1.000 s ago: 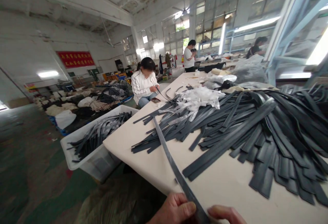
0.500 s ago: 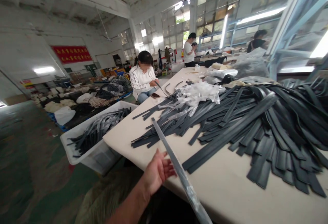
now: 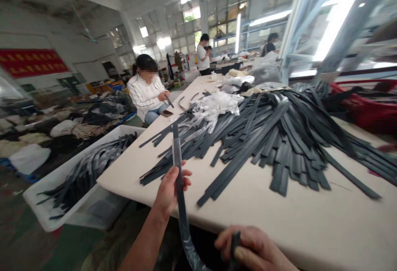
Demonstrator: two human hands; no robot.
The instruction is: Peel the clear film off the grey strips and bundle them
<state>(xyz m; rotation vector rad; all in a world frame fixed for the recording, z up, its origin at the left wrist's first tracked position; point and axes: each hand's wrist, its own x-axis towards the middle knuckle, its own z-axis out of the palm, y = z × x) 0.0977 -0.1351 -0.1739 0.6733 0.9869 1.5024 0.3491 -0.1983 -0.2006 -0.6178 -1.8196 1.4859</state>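
My left hand [image 3: 167, 188] is closed around a long dark flat strip [image 3: 182, 211], thumb on its near face. Clear film wraps part of the strip, and its bare upper end points away over the table. Below the hand the strip bends down and to the right. Low in the view, my blurred right hand [image 3: 256, 246] pinches a dark strip end between thumb and fingers. It looks like the other end of the same strip, but the join is out of sight. A large pile of similar dark strips [image 3: 248, 130] fans out on the pale table [image 3: 235, 217].
Crumpled clear plastic [image 3: 217, 105] lies on the pile. A white bin [image 3: 93, 213] of strips stands at the table's left. A red basket [image 3: 362, 105] is at the right. A seated co-worker [image 3: 145, 91] handles a strip across the left edge; two more people are farther back.
My left hand, open beside the strip before, has closed on it. My right hand has come into view with a strip end. The camera has turned right.
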